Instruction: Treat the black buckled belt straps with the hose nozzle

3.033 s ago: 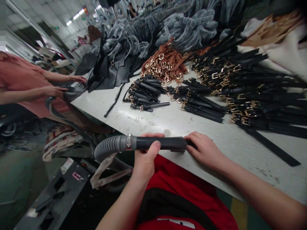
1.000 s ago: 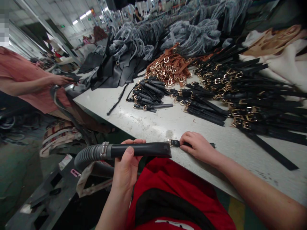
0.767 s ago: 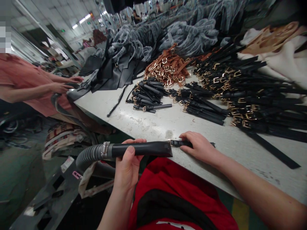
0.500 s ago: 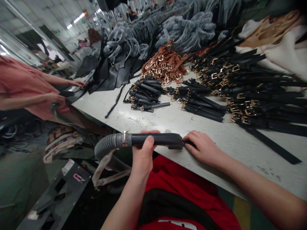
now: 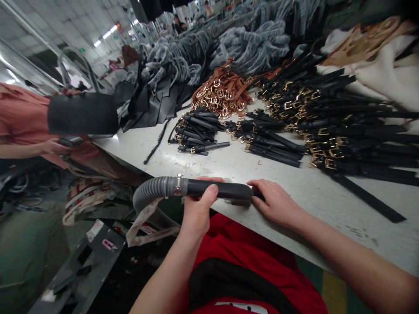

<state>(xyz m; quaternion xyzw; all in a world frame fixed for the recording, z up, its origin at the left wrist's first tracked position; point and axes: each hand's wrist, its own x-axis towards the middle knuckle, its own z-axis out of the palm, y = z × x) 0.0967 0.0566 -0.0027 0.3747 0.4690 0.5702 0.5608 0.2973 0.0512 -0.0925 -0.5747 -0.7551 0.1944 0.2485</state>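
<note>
My left hand point(image 5: 198, 213) is wrapped round the black handle of a hose nozzle point(image 5: 231, 190), its thumb on top. A grey corrugated hose point(image 5: 152, 188) joins the handle at a metal clamp point(image 5: 178, 185) and curves down to the left. At the nozzle's tip, my right hand point(image 5: 276, 201) is closed with fingers pinched on a small black strap point(image 5: 258, 192), mostly hidden by the fingers. The nozzle lies level over the near edge of the white table point(image 5: 209, 162). Nearest beyond it are black buckled straps point(image 5: 198, 128) in a pile.
Brown buckled straps point(image 5: 222, 92) are heaped at mid-table, with more black straps point(image 5: 327, 117) to the right. Wrapped grey cords point(image 5: 252, 46) lie behind. A co-worker in a pink shirt point(image 5: 19, 117) stands left, with a black bag point(image 5: 83, 114). A dark metal box point(image 5: 85, 261) stands low left.
The nozzle and my left hand have shifted slightly right, and the nozzle has rolled a little. My right hand stays near its tip. The co-worker's black bag is now raised into view.
</note>
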